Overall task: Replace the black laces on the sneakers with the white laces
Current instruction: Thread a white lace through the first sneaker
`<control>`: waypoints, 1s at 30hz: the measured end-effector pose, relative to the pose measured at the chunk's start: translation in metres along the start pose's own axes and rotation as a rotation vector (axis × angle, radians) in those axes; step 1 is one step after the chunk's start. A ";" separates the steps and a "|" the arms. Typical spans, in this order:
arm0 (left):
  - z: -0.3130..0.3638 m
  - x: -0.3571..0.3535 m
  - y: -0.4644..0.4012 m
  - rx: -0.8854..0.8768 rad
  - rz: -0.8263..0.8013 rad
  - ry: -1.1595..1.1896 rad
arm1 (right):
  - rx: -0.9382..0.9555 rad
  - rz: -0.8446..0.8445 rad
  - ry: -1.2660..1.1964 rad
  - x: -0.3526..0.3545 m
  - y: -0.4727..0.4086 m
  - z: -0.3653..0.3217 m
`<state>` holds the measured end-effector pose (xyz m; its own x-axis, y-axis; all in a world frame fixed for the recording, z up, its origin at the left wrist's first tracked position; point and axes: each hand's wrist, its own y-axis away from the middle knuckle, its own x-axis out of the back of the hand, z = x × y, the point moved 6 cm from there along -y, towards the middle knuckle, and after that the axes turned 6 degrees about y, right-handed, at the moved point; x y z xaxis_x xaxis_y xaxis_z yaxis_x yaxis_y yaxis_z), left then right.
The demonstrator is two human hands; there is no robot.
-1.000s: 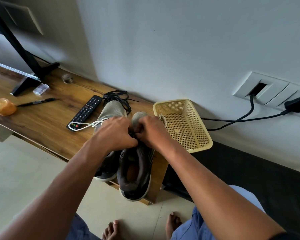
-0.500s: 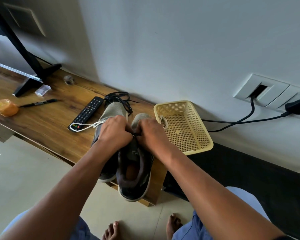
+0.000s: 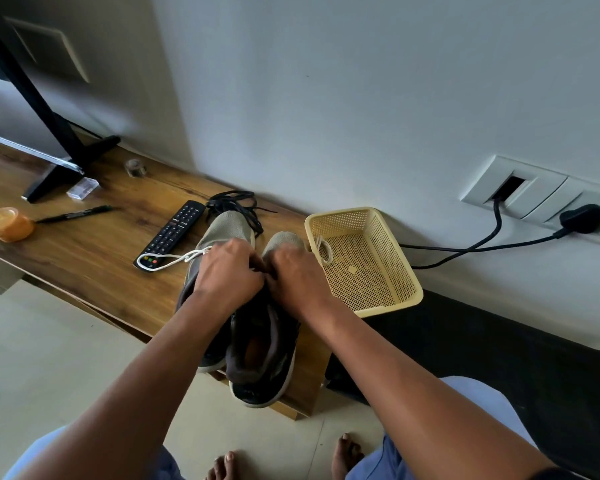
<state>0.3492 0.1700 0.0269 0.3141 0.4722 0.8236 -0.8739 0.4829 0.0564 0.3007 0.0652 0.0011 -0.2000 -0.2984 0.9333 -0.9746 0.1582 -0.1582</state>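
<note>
While both sneakers lie side by side on the counter (image 3: pixel 84 251) with toes to the wall and heels toward the person, the left hand (image 3: pixel 227 271) and right hand (image 3: pixel 293 275) meet knuckle to knuckle over the right sneaker (image 3: pixel 264 355), fingers curled on something dark at its eyelets, probably the black lace, though the pinch itself is hidden. The left sneaker (image 3: pixel 222 230) trails a white lace (image 3: pixel 174 260) leftward over the remote (image 3: pixel 172 233); a loose black lace (image 3: pixel 236 202) lies beyond the toes, and another white lace (image 3: pixel 323 249) hangs in the basket (image 3: pixel 388 303), nearest the right hand.

Soft daylight, dim grey wall (image 3: pixel 361 98), shadowed left corner, wide-angle bending at edges, slight blur
</note>
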 end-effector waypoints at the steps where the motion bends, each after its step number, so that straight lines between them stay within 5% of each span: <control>1: 0.002 0.000 0.002 -0.011 0.029 -0.008 | -0.003 -0.019 0.004 0.001 -0.001 0.001; 7: 0.002 0.004 0.003 -0.007 0.092 -0.014 | -0.012 -0.188 -0.055 -0.005 -0.005 0.014; 15: 0.000 0.005 0.001 -0.009 0.131 0.021 | -0.123 -0.267 -0.426 0.011 -0.009 0.024; 23: -0.004 0.009 0.001 -0.017 0.133 0.052 | -0.168 -0.293 -1.259 0.033 -0.008 0.005; 30: -0.020 0.000 -0.008 0.067 0.094 -0.048 | 0.167 -0.478 -2.064 0.085 -0.005 -0.022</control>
<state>0.3642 0.1808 0.0155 0.2127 0.4768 0.8529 -0.9219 0.3872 0.0135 0.2909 0.0596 0.0883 0.3232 -0.6464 -0.6912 -0.9453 -0.2545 -0.2040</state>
